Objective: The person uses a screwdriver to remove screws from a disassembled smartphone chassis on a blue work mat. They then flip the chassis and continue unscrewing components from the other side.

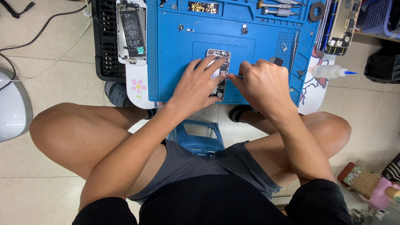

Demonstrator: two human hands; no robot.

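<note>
Opened phone (218,71) lies flat mid blue mat (175,50) on the desk. Left hand (196,85) pins it, fingers spread. Right hand (262,81) pinches a thin tool – barely visible. Light, rigid, fragile board – hold by frame edges.

My left hand (199,82) covers most of the opened phone (219,56); only its top and lower edge show. My right hand (262,81) hides whatever tool it grips, tip too small to tell. Second opened phone (342,25) and screwdrivers (277,8) are cut off by the top edge. Small parts on the blue mat (175,62) are unreadable.
</note>
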